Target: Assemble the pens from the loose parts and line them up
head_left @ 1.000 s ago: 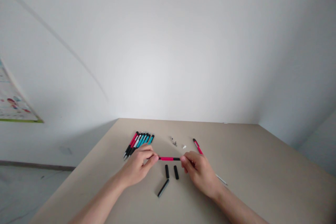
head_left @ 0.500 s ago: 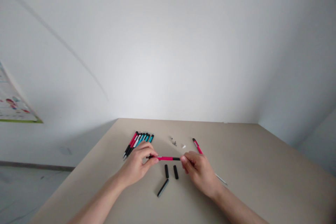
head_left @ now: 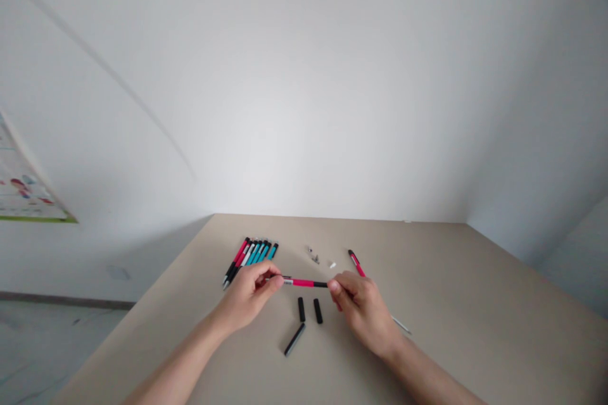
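Note:
A red pen with a black grip (head_left: 303, 283) is stretched level between my two hands above the table. My left hand (head_left: 250, 294) pinches its clip end, where a white label shows. The fingers of my right hand (head_left: 358, 307) are closed on the black end, hiding the tip. Just below the pen lie two short black tubes (head_left: 301, 309) (head_left: 318, 311), with a longer black and grey piece (head_left: 295, 339) nearer the front.
Several red, white and teal pens (head_left: 251, 254) lie side by side at the table's (head_left: 451, 278) back left. Small metal parts (head_left: 315, 259) and a white piece (head_left: 332, 264) are behind my hands. Another red pen part (head_left: 356, 262) and a thin refill (head_left: 401, 324) lie by my right hand.
The held pen has shifted slightly right and up, and its label now shows beside my left fingers. My left fingers have changed their hold at the clip end.

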Motion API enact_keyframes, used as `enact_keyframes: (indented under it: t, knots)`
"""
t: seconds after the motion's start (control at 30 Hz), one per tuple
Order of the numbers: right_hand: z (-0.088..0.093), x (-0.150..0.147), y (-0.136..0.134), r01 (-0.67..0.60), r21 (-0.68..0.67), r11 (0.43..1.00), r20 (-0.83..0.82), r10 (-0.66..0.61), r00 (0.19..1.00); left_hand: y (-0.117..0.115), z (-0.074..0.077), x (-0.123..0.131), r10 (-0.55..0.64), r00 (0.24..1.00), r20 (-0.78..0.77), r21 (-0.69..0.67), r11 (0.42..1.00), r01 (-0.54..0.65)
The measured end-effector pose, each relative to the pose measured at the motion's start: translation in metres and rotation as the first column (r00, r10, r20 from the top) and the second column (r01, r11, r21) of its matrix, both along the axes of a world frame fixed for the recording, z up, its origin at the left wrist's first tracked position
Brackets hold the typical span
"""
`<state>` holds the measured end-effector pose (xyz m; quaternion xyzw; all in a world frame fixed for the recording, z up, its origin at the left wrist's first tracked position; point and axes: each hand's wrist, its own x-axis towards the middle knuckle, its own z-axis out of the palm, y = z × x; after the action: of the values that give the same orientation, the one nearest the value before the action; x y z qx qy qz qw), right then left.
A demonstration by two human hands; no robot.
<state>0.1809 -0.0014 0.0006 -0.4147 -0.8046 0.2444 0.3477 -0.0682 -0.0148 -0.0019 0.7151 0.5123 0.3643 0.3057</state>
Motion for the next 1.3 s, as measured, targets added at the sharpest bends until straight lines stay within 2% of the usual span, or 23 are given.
enact_keyframes:
  t: [0.07,0.23,0.27,0.4,0.43,0.6,0.7,0.77,0.8,0.83,0.93,1.0,1.07,1.13,1.17,1.2,1.23,1.3]
  knots:
    - [0.0,0.0,0.0,-0.008,0.001,1.0,-0.006,0.008,1.0,0.0,0.0,0.0,-0.032,0.999,-0.016,-0.008,0.999,0.032]
    - [0.0,0.0,-0.001,-0.006,0.007,1.0,-0.019,0.006,1.0,0.0,0.001,0.0,0.007,1.0,-0.005,0.248,0.969,-0.006]
    - [0.0,0.0,-0.001,-0.004,0.015,1.0,-0.017,0.005,1.0,0.0,0.0,0.0,0.009,1.0,0.018,0.232,0.973,-0.013]
    - [0.002,-0.001,-0.002,-0.013,0.051,0.999,-0.01,0.014,1.0,0.0,-0.003,-0.001,-0.038,0.998,0.043,-0.037,0.999,0.039]
    - [0.002,-0.001,-0.002,-0.013,0.051,0.999,-0.009,0.013,1.0,0.001,-0.003,-0.001,-0.045,0.998,0.045,-0.065,0.997,0.048]
    - [0.002,0.0,-0.001,0.013,0.012,1.0,0.005,-0.013,1.0,0.001,-0.002,0.001,0.01,0.998,0.069,0.05,0.999,-0.014]
    - [0.002,-0.001,-0.001,-0.002,0.01,1.0,0.018,0.001,1.0,-0.001,-0.001,0.001,-0.065,0.994,0.083,-0.093,0.993,0.072]
    - [0.002,-0.001,-0.001,-0.018,0.008,1.0,0.03,0.018,0.999,-0.002,0.001,0.002,-0.142,0.988,0.054,-0.208,0.967,0.15]
    - [0.002,-0.001,-0.002,-0.019,0.002,1.0,0.034,0.019,0.999,-0.002,0.002,0.003,-0.163,0.987,0.014,-0.209,0.964,0.162]
    - [0.002,-0.001,-0.002,-0.017,-0.007,1.0,0.037,0.017,0.999,-0.003,0.004,0.004,-0.165,0.986,-0.037,-0.162,0.974,0.157]
    - [0.001,-0.001,-0.002,-0.014,-0.045,0.999,0.043,0.016,0.999,-0.004,0.008,0.006,-0.085,0.984,-0.155,0.106,0.989,0.102]
    - [0.0,-0.001,-0.002,-0.019,-0.045,0.999,0.042,0.021,0.999,-0.003,0.008,0.005,-0.04,0.992,-0.118,0.163,0.985,0.059]
    - [-0.001,0.0,-0.001,-0.031,-0.008,0.999,0.04,0.032,0.999,-0.002,0.006,0.003,-0.056,0.998,-0.009,0.0,0.998,0.056]
    - [-0.001,0.0,-0.001,-0.05,0.045,0.998,0.039,0.049,0.998,-0.001,0.004,0.002,-0.112,0.989,0.099,-0.257,0.957,0.134]
    - [-0.002,0.0,-0.001,-0.058,0.057,0.997,0.039,0.056,0.998,-0.001,0.004,0.001,-0.135,0.983,0.126,-0.34,0.925,0.17]
    - [-0.002,0.0,-0.001,-0.062,0.052,0.997,0.038,0.06,0.997,-0.001,0.003,0.001,-0.147,0.982,0.119,-0.351,0.919,0.181]
    - [-0.002,0.0,-0.001,-0.058,0.027,0.998,0.034,0.057,0.998,-0.001,0.003,0.002,-0.143,0.986,0.081,-0.279,0.947,0.16]
    - [-0.002,0.0,-0.002,-0.048,-0.071,0.996,0.022,0.05,0.999,-0.002,0.003,0.003,-0.075,0.997,-0.023,0.03,0.997,0.076]
